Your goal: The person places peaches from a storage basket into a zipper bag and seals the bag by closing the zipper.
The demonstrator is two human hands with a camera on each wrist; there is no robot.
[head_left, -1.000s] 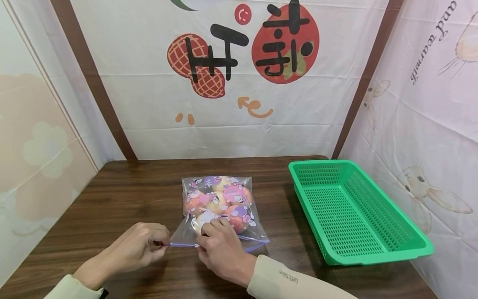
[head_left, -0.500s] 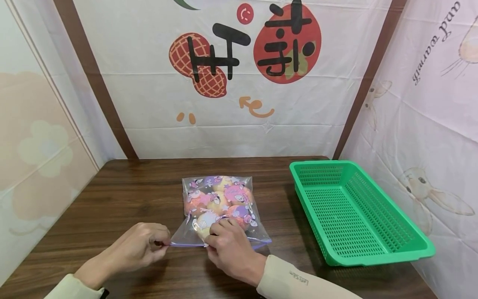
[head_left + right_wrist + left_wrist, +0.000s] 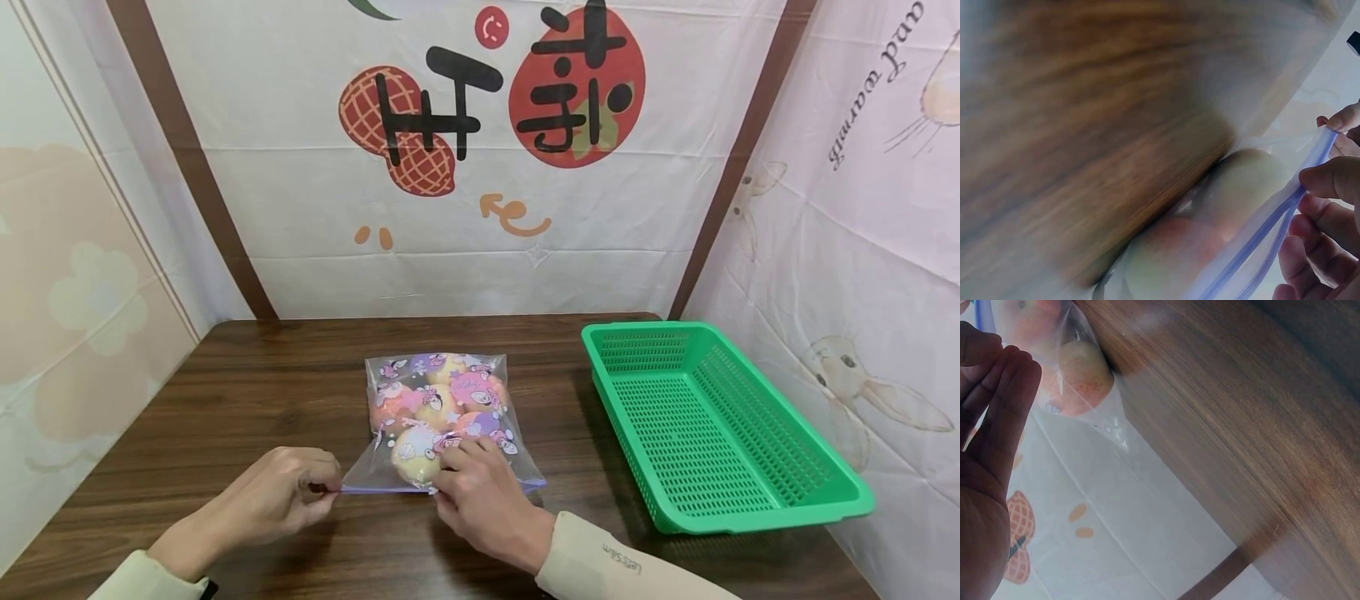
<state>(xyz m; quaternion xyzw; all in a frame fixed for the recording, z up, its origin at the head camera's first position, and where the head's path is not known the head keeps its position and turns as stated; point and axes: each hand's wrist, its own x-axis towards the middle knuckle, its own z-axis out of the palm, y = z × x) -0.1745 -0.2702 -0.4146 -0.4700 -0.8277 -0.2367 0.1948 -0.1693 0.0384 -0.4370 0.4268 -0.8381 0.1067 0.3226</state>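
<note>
Sliding rightward along the purple zip strip [image 3: 386, 490], the right hand [image 3: 480, 500] pinches the printed bag [image 3: 438, 417] while the left hand [image 3: 281, 496] grips its corner.

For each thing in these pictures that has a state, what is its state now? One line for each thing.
zip bag: lies flat on the table, filled with round fruit; zip strip partly pressed.
left hand: pinches the bag's left zip corner.
right hand: pinches the zip strip.
green basket: upright, nothing inside.
</note>
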